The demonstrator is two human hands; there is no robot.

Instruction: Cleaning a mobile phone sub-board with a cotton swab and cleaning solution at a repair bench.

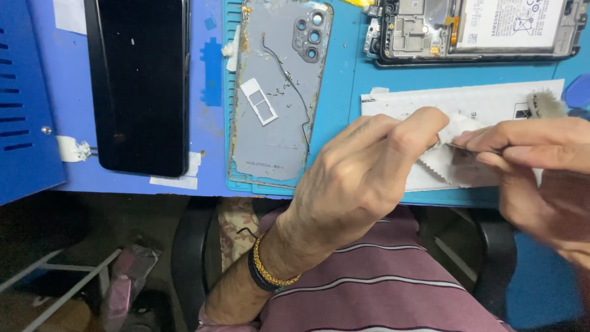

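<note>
My left hand (362, 175) is closed in a pinch on a small white packet (453, 163) with a zigzag torn edge, held above the front edge of the blue mat (344, 86). My right hand (534, 166) comes in from the right and holds thin metal tweezers (458, 146) whose tip meets the packet between the two hands. A grey phone back cover (279, 92) lies inside-up to the left of my left hand, with a white card tray (259, 101) and several tiny screws on it.
A black phone screen (138, 80) lies at the left on the blue table. An opened phone body (473, 31) with its battery sits at the top right. A white paper sheet (461, 101) and a small brush (546, 104) lie behind my hands. A blue metal box (24, 98) stands far left.
</note>
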